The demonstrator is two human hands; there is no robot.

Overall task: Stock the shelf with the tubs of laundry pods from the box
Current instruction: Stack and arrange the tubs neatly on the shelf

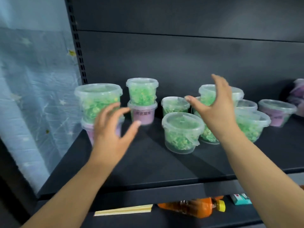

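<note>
Clear lidded tubs of green and purple laundry pods stand on a dark shelf [148,162]. At the left, a green tub [97,99] sits on a purple tub [88,130]. My left hand [111,129] is open just in front of that stack, holding nothing. Behind it a second stack has a green tub [142,91] on a purple one [143,113]. A single green tub [181,132] stands mid-shelf. My right hand [213,106] is open, raised in front of a cluster of green tubs [250,125]. The box is out of view.
A purple tub [276,112] stands at the right, with purple packs [298,96] at the far right edge. On the lower shelf lie an orange bottle [194,207], a flat pale pack [123,210] and a teal carton [240,199]. A slotted upright [77,46] and blue sheeting border the left.
</note>
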